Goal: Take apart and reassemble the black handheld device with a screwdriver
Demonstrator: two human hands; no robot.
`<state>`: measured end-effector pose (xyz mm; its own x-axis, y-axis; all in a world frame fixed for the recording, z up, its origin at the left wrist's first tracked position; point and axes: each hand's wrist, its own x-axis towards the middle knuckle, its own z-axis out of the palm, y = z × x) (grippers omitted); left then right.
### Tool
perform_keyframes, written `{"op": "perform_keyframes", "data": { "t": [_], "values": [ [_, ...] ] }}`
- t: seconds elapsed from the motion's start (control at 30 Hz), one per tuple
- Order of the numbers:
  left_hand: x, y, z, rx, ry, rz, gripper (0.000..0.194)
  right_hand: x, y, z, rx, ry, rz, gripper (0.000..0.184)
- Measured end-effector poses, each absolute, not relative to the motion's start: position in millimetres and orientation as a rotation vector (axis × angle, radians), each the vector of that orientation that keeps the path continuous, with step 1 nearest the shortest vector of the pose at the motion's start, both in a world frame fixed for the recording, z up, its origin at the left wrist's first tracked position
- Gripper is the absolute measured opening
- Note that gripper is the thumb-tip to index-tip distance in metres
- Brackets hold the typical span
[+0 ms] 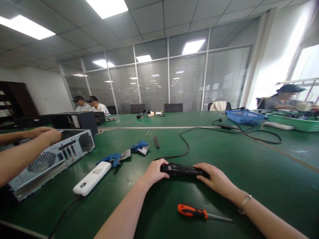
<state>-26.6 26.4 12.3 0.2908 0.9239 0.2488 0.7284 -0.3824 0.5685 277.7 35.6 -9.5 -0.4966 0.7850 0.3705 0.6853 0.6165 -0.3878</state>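
Orange/blk s'driver (205, 214) nearest | L hand (156, 172) + R hand (213, 176) clamped on blk tool (183, 170) | step: prob. handling | nxt: needs cord (188, 147) slack

Bright interior, ceiling light plus daylight; marked wide-angle distortion.
Ceiling panels (107, 8), high above and beyond the left hand (156, 171), are burnt out to white. The window (307, 69), far to the right of the right hand (210, 176), bleaches the adjoining wall (281, 46). Lamp reflections show in the glass partition (152, 83) ahead of both hands. The bench (224, 156) bears faint sheen left of the left hand and soft shadow beneath both. Lines bow toward the edges; distant detail is soft.
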Motion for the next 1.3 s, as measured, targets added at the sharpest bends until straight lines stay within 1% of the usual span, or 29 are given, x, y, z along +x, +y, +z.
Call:
{"op": "perform_keyframes", "data": {
  "t": [0.17, 0.3, 0.53, 0.67, 0.73, 0.77, 0.87, 0.93, 1.0, 1.07, 1.1, 1.13, 1.17, 1.23, 1.3],
  "values": [
    [-28.3, 24.8, 11.0, 2.209, 1.483, 0.808, 0.049, 276.0, 34.5, -7.5, -1.174, -2.308, 0.272, 0.038],
    [-28.7, 21.5, 12.9, 2.208, 1.484, 0.774, 0.051, 275.2, 33.9, -0.8, -1.169, -2.318, 0.362, 0.035],
    [-19.5, 16.6, 15.9, 2.189, 1.436, 0.775, 0.046, 286.3, 35.8, 10.5, -1.182, -2.311, 0.487, 0.031],
    [-15.2, 18.1, 11.1, 2.171, 1.432, 0.802, 0.047, 283.1, 25.6, 20.8, -1.217, -2.291, 0.334, 0.029],
    [-15.1, 19.8, 7.6, 2.171, 1.417, 0.835, 0.048, 271.6, 12.1, 30.6, -1.196, -2.276, 0.27, 0.032],
    [-15.3, 20.7, 6.1, 2.175, 1.406, 0.849, 0.048, 264.1, 3.7, 35.5, -1.174, -2.284, 0.305, 0.033],
    [-16.4, 22.9, 3.8, 2.183, 1.396, 0.869, 0.05, 241.2, -23.0, 45.5, -1.025, -2.495, 0.554, 0.044],
    [-16.7, 23.7, 4.2, 2.183, 1.397, 0.869, 0.05, 230.8, -36.7, 47.7, -0.924, -2.684, 0.626, 0.041],
    [-16.4, 24.0, 5.1, 2.181, 1.389, 0.869, 0.05, 226.5, -43.4, 49.6, -0.883, -2.775, 0.58, 0.029],
    [-16.0, 24.0, 5.7, 2.173, 1.379, 0.866, 0.048, 227.2, -42.3, 54.8, -0.906, -2.694, 0.507, 0.019],
    [-15.9, 24.0, 5.7, 2.167, 1.375, 0.864, 0.047, 228.6, -39.2, 59.0, -0.923, -2.588, 0.484, 0.018],
    [-15.9, 24.0, 5.6, 2.162, 1.371, 0.863, 0.047, 229.9, -34.8, 63.7, -0.937, -2.443, 0.472, 0.02],
    [-15.9, 24.0, 5.4, 2.156, 1.371, 0.861, 0.046, 230.8, -29.8, 68.5, -0.942, -2.273, 0.464, 0.027],
    [-16.2, 23.9, 4.8, 2.148, 1.368, 0.864, 0.047, 229.6, -19.5, 75.8, -0.913, -1.948, 0.436, 0.046],
    [-16.4, 23.9, 4.2, 2.147, 1.364, 0.874, 0.048, 224.2, -12.0, 76.9, -0.848, -1.757, 0.356, 0.057]
  ]
}}
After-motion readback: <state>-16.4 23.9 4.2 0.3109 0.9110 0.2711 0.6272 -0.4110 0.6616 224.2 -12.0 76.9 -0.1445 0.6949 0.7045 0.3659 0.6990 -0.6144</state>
